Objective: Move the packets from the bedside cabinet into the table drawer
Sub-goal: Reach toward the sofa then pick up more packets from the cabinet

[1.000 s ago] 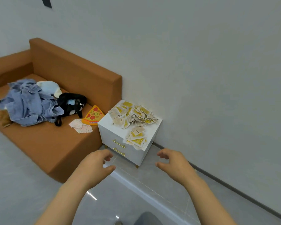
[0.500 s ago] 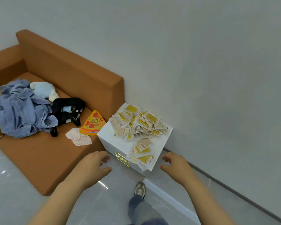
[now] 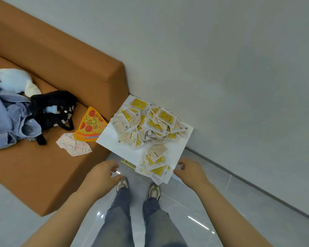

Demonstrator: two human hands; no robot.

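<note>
Head view looks down on flat, glossy yellow-and-cream packets (image 3: 146,127) heaped on the white square top of the bedside cabinet (image 3: 112,139), right of centre. Below it, left hand (image 3: 100,177) and right hand (image 3: 191,172) hover, fingers loosely curled, holding nothing. An orange sofa (image 3: 64,56) at left carries crumpled blue cloth (image 3: 5,118) and a pizza-slice card (image 3: 90,124).

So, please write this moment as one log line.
stage: before pickup | left hand: open, empty | right hand: open, empty | packets: on bedside cabinet
</note>
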